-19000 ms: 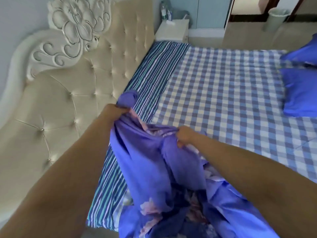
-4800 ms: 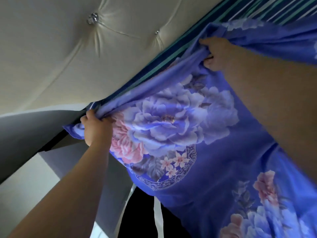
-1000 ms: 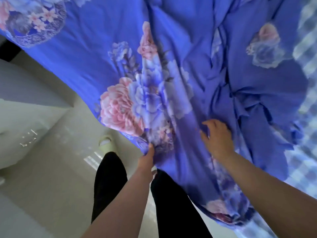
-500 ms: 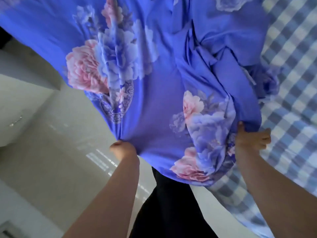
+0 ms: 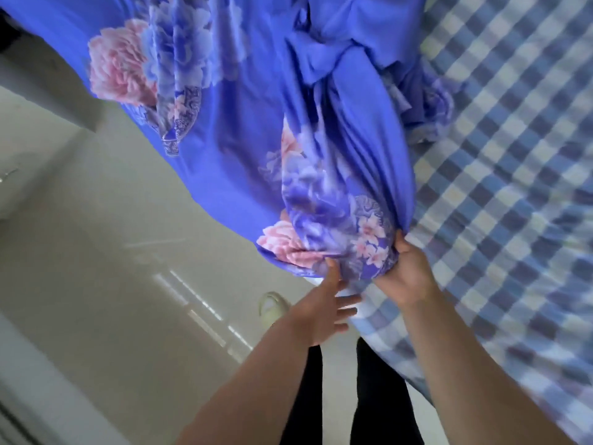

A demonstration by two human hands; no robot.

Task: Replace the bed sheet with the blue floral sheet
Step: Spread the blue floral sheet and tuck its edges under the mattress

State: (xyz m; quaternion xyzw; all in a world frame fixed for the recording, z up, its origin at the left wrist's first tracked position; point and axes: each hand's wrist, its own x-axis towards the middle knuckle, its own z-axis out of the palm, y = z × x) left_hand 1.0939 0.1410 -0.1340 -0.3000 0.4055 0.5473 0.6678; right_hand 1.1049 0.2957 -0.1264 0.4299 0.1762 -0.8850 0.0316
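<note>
The blue floral sheet [image 5: 244,130] is draped over the bed's left edge, bunched upon the checked sheet [image 5: 500,175]; its near hem is pinched by the right hand [image 5: 405,275], thumb on top, fingers curled beneath the fold; the left hand [image 5: 324,311] is spread wide, fingertips touching the hem just left; a pale slipper [image 5: 271,308] is seen on the floor.

Blue floral sheet [image 5: 244,130] with pink and lilac peonies, bunched and creased, draped over bed edge, overlapping blue-and-white checked sheet [image 5: 513,187] lying flat beneath
</note>
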